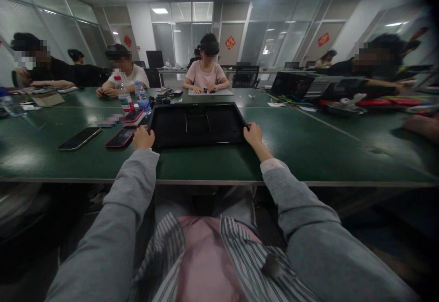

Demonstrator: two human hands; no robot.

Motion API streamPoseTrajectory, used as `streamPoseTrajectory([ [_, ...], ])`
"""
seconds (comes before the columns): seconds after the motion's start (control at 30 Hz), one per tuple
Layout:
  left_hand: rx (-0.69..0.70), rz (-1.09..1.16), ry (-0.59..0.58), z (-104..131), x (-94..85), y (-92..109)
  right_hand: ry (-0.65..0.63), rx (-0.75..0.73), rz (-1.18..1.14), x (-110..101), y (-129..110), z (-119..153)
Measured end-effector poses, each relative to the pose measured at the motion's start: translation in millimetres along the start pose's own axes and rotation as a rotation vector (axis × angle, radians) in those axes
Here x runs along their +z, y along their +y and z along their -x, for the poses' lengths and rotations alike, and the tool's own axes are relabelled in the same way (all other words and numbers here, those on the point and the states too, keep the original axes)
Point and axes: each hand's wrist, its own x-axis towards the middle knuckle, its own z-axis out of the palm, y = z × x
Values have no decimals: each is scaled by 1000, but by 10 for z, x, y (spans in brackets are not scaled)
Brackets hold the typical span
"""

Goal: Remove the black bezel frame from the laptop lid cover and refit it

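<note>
A wide black rectangular frame (pixel 219 128) with a raised rim lies flat on the green table (pixel 206 165). Its inside shows two thin upright lines near the middle. My left hand (pixel 143 137) grips the frame's left side, fingers curled round the edge. On the opposite side, my right hand (pixel 254 135) holds the right edge, with the thumb on the rim. The undersides of the frame's edges are hidden.
Left of the frame lie a dark phone (pixel 80 139), a red-edged phone (pixel 120 137) and another on a box. Two bottles (pixel 142 97) stand behind. Cables (pixel 168 94) lie beyond. Several people sit around; a forearm (pixel 421 126) rests at far right.
</note>
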Motion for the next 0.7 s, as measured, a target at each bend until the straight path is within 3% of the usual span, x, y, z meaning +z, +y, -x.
streamPoseTrajectory([
  [0.17,101,-12,53,37,5,48,101,-73,25,-58,-153,75],
  [0.4,177,-34,-124,23,67,8,-57,-184,138,7,-224,202],
  [0.53,163,23,-161,-6,80,-11,-57,-145,96,49,-162,148],
  [0.7,97,133,-73,-23,69,-7,-99,-32,8,46,-120,65],
])
